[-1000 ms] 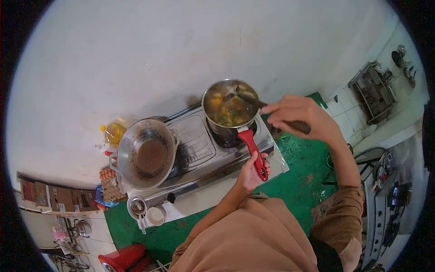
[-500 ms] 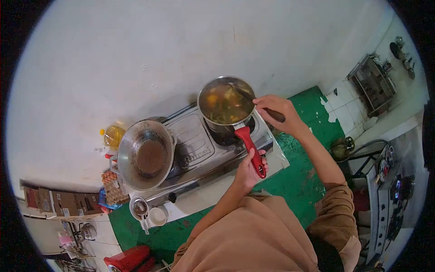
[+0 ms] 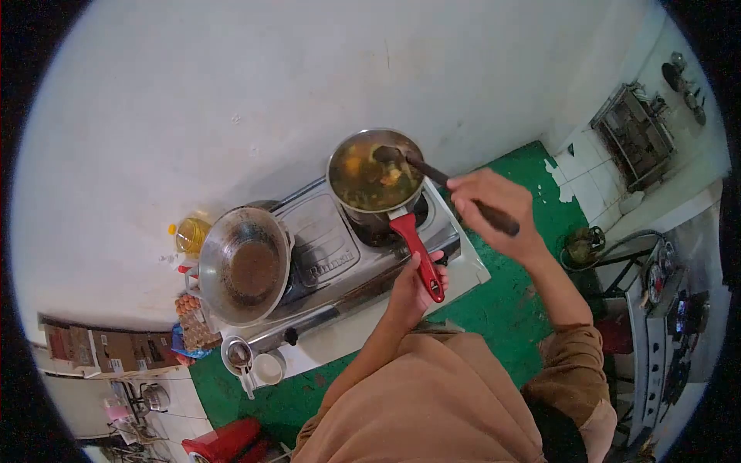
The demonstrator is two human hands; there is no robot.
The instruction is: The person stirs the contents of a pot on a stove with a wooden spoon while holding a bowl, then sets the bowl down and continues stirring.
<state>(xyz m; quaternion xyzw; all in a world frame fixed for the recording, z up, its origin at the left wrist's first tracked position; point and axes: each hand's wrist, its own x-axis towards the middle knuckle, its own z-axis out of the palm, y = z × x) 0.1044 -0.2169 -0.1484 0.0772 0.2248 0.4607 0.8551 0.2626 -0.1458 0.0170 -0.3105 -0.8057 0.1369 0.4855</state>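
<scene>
A steel saucepan [image 3: 356,202] of soup with orange and green pieces rests over the right burner of the stove [image 3: 320,251]. Its red handle [image 3: 423,266] points down toward me, and my left hand [image 3: 411,289] is wrapped round it. My right hand [image 3: 494,210] grips a dark ladle [image 3: 434,174] by its shaft, to the right of the pan. The ladle's head is over the soup, near the pan's middle. On the left burner sits a large wok [image 3: 218,285] with brown liquid or residue inside.
An oil bottle [image 3: 191,234] and a tray of eggs [image 3: 197,324] are left of the wok. A strainer on a bowl [image 3: 237,353] and a white cup [image 3: 269,369] stand at the stove's front left. Another stove [image 3: 652,355] is at the right.
My right hand has moved right and slightly down. The ladle's head, lower in the soup before, now shows near the pan's middle. My left hand still holds the handle.
</scene>
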